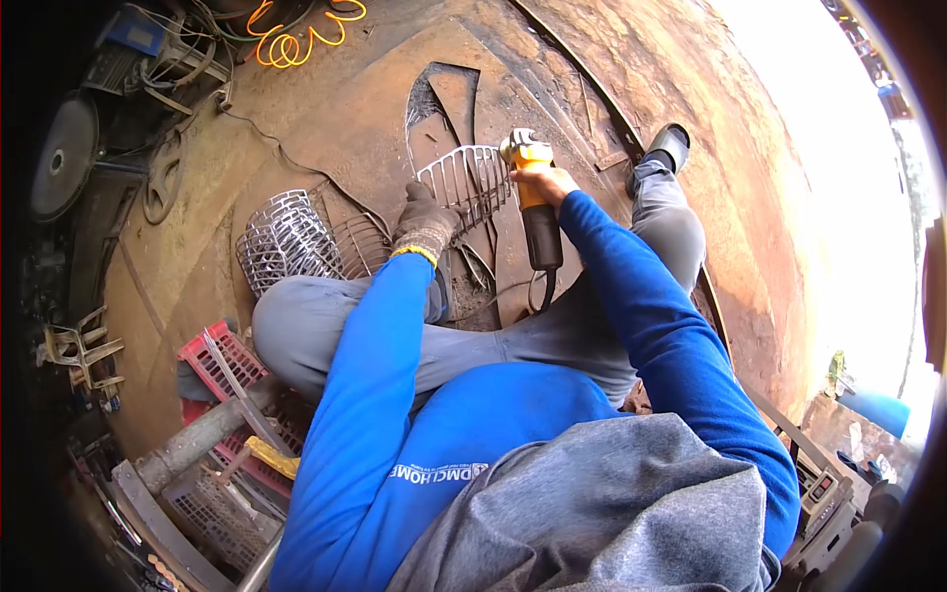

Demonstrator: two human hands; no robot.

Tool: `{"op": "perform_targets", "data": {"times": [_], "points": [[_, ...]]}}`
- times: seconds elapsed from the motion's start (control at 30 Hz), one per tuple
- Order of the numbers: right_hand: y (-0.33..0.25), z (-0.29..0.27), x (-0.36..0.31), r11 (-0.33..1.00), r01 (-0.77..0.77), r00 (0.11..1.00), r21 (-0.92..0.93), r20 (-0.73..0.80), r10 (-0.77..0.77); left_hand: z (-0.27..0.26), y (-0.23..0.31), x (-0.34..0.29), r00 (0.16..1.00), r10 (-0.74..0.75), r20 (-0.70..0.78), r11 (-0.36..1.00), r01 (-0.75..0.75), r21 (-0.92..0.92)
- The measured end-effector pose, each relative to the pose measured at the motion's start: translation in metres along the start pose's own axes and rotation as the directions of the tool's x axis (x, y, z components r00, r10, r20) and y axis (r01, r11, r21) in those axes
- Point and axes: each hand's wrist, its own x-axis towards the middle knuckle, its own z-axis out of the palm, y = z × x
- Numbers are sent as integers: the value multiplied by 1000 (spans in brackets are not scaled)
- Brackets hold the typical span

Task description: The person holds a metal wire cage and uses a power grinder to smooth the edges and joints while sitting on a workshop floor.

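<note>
My left hand [426,219], in a brown knit glove with a yellow cuff edge, is closed on the left end of a curved metal grille [462,170] made of thin parallel bars. My ungloved right hand [548,185] grips a yellow and black angle grinder [542,235] near its head. The grinder stands nearly upright in the view, its head at the grille's right end. Whether its disc touches the metal cannot be made out. Left of my knee lies a stack of similar shiny grilles [288,240], with a darker grille [361,244] beside it.
A black cord [286,155] crosses the brown metal floor plate. An orange coiled hose [286,47] lies at the far left, near a machine with a large round disc [65,156]. Red plastic crates [223,357] and metal bars stand at my left. A long rail [582,69] runs along the right.
</note>
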Motion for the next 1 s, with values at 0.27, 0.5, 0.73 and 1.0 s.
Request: {"op": "perform_targets", "data": {"times": [0.27,0.5,0.73,1.0], "points": [[-21,8,-9,998,-43,980,47,196,33,8,-5,4,1000,-11,8,1000,11,7],[-24,5,-9,991,-53,973,126,229,23,12,-11,6,998,66,-24,998,-66,-17],[-20,11,0,986,-64,969,155,246,24,8,-7,0,999,44,-11,999,-44,-3],[-14,10,3,986,-54,974,160,227,16,7,-7,1,999,45,-1,999,-45,-11]]}}
